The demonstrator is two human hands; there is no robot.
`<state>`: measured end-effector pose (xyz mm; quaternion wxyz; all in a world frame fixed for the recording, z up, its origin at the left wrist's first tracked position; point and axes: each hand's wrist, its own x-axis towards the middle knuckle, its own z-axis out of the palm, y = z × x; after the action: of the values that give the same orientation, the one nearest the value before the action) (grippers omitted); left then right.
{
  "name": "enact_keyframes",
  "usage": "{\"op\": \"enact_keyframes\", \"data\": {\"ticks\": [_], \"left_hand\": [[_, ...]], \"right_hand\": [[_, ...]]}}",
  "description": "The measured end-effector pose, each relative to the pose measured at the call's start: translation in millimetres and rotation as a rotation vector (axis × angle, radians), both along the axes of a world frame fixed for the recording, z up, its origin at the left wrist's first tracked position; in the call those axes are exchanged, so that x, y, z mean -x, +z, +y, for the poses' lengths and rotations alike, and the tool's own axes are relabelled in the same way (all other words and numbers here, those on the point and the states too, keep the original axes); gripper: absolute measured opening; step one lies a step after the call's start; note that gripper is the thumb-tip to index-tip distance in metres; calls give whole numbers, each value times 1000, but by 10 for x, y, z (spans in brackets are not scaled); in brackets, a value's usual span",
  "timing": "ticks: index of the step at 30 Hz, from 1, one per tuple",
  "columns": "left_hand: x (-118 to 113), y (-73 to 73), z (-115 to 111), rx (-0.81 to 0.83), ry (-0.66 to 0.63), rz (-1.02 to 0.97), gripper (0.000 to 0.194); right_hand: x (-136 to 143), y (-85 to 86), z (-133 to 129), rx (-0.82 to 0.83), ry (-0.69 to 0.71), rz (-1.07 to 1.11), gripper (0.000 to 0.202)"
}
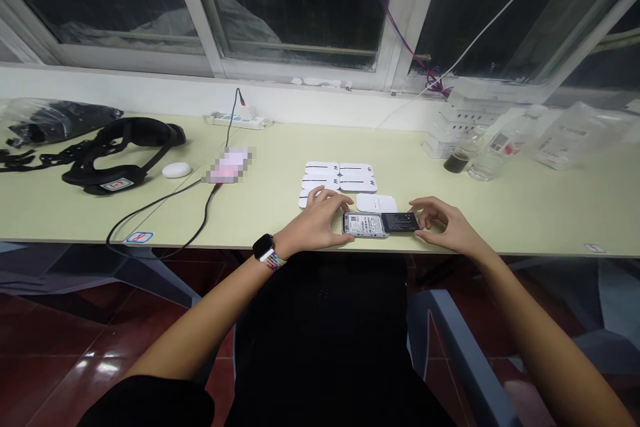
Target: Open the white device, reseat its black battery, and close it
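Near the table's front edge lies a small white device (367, 225) with its back off, showing a label with a square code. My left hand (317, 220) grips its left end between thumb and fingers. A flat black battery (400, 222) meets the device's right side, and its left edge seems to overlap the device. The battery's right end is pinched in my right hand (443, 225). Just behind the device rests a loose white cover (377, 203). Several closed white devices (357, 183) with black lines sit in rows behind my left hand, which partly hides one of them.
To the left are a black headset (120, 153), a white oval case (177, 170), a blurred pink phone (230, 165) on a black cable and a power strip (237, 121). At the right stand stacked white boxes (463, 113), bottles (500, 150) and a clear plastic bag (580, 133).
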<state>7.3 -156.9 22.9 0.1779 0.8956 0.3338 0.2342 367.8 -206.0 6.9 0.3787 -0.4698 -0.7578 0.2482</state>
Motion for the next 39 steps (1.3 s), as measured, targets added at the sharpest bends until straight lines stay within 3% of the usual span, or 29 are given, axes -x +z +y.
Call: {"op": "enact_keyframes", "data": {"ticks": [7,18,25,30,39], "left_hand": [[3,-11,5,12,5,2,62],[2,-23,9,26,-1,-23,62],[4,-16,1,28,3,-18,62],[11,-22,-5,46,25,-25,63],[15,-20,-4,2,-15,-19,64]], "right_hand": [[8,-8,25,14,-2,47,62],[114,52,18,-49,-26,136,63],[403,217,87,-169,5,66,60],[691,330,213,-208,108,60,61],[1034,263,404,-176,239,129,57]]}}
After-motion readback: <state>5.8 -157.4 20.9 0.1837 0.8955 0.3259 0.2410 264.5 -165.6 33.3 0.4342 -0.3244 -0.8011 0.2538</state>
